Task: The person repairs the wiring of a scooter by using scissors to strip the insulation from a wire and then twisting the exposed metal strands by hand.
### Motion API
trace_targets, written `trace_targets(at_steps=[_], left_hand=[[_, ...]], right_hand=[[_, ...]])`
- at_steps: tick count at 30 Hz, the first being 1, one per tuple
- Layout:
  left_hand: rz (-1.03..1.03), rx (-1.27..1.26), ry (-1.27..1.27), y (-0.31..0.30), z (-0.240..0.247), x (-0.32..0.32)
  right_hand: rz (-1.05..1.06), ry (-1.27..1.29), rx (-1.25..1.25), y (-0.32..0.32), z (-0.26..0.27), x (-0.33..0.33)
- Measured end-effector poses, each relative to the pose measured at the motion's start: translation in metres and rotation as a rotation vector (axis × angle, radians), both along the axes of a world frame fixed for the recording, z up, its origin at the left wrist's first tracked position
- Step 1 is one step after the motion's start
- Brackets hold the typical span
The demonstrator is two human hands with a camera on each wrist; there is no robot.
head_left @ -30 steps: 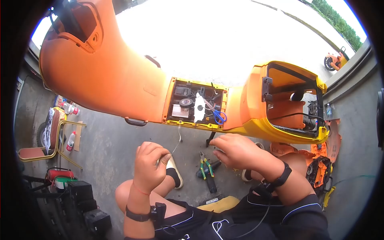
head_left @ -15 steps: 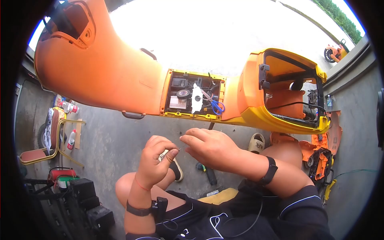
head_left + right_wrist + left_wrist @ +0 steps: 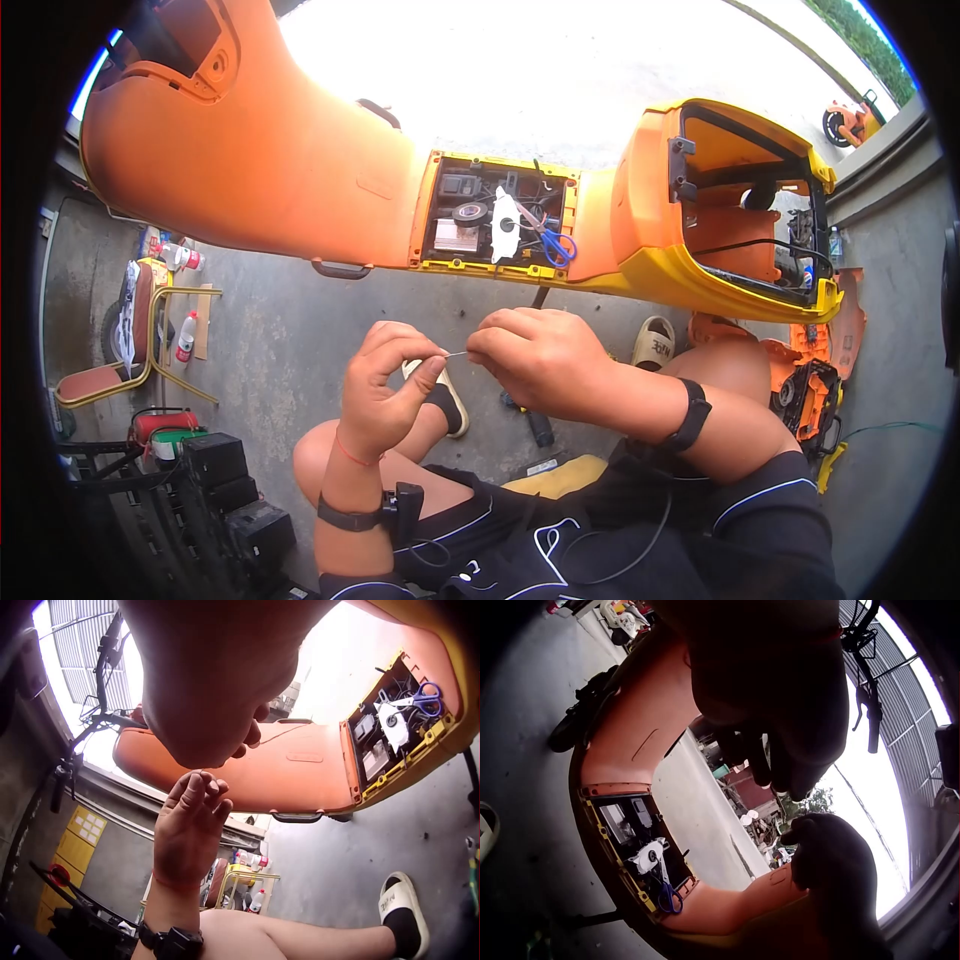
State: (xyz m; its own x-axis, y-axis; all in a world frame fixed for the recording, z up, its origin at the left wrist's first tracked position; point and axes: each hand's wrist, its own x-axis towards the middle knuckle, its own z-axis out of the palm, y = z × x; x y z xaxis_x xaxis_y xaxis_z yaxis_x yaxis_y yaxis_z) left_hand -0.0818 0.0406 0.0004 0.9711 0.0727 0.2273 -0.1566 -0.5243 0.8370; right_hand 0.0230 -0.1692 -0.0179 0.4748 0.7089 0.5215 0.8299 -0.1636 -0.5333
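Note:
A thin pale wire [image 3: 457,354] spans the short gap between my two hands in the head view. My left hand [image 3: 388,382] pinches one end between thumb and forefinger. From the other side my right hand [image 3: 545,358] pinches the wire with its fingertips, knuckles upward. Both hands are just in front of the orange scooter body [image 3: 300,170], below its open floor compartment [image 3: 428,215]. In that compartment lie blue-handled scissors [image 3: 556,246], a white piece [image 3: 505,228] with a dark round spot, and a roll of black tape [image 3: 470,214].
Beyond the compartment rises the hollow orange-yellow seat housing [image 3: 650,215]. Loose orange panels [image 3: 812,345] lie on the floor at right. A brown chair [image 3: 90,384] and a bottle [image 3: 187,338] are at left, with black boxes [image 3: 215,460] nearer. A power tool [image 3: 540,428] lies between the feet.
My right hand has moved left and its fingertips have closed on the wire beside my left hand. The pliers on the floor have become hidden behind the right arm.

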Motion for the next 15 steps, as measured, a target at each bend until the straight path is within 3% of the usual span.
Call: trace_targets(at_steps=[15], left_hand=[[0.003,0.098,-0.03,-0.005,-0.001,-0.002]], right_hand=[[0.078,0.445,-0.062,-0.006,0.018,0.004]])
